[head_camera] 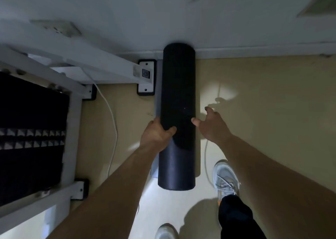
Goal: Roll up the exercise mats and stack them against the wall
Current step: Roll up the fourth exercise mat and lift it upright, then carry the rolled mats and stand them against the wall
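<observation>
1. Only one head view is given, and it looks down on one dark rolled mat (179, 93). The mat's far end meets the wall (163, 11) and its near end points back toward the person.
2. Counted around the mat are two hands, two pale shoes, one white cable (111, 120) and one white metal frame (76, 129) with three black-edged foot plates.
3. The left hand (158, 131) grips the mat's left side a little below its middle, with the thumb curled onto the top and the fingers hidden beneath.
4. The right hand (212, 124) is just right of the mat with its fingers spread and holds nothing. Its thumb tip reaches the mat's right edge, but whether it touches cannot be told.
5. A grey strip (157, 86) runs along the mat's left edge; it cannot be told whether this is a second mat.
6. The frame and cable lie left of the mat. One shoe (225, 178) is to the right of its near end, and the other shoe (166, 231) is below it.
</observation>
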{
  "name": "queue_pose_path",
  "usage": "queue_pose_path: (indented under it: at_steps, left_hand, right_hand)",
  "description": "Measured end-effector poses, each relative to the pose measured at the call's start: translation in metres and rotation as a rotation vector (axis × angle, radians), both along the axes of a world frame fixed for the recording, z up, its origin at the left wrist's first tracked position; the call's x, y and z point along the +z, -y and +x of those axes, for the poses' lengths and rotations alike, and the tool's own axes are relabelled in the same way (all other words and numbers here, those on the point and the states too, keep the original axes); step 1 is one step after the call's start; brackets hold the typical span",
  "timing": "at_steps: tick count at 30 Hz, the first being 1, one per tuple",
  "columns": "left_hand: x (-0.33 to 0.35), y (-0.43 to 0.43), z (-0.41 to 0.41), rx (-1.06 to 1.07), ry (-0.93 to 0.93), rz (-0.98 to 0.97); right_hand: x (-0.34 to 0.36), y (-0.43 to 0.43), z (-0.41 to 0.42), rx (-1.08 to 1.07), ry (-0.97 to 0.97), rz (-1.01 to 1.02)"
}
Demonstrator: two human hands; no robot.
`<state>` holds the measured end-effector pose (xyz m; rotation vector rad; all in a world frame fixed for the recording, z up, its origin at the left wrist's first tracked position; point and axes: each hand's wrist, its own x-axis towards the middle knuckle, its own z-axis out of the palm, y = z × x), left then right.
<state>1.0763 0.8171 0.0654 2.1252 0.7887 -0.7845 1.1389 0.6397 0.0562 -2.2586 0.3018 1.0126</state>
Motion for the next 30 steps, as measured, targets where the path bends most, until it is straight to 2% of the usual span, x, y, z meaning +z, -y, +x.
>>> queue_pose_path:
  at_steps: [10,14,19,24,30]
  left_hand:
    - [0.156,0.046,-0.060,-0.374,0.042,0.079]
    - [0.210,0.089,-0.082,-0.523,0.039,0.107]
    - [0.269,0.172,-0.116,-0.708,0.107,0.144]
    - [0.312,0.284,-0.187,-0.872,0.148,0.137]
    - [0.334,0.449,-0.316,-1.258,0.136,0.078]
  right_hand:
    - [0.181,0.068,-0.084,0.014,0.129,-0.145]
    - [0.237,0.116,-0.127,0.045,0.150,-0.219]
    - [0.302,0.199,-0.194,-0.075,0.179,-0.239]
    - [0.346,0.301,-0.305,-0.216,0.167,-0.284]
    - [0.371,0.435,-0.497,-0.542,0.048,-0.351]
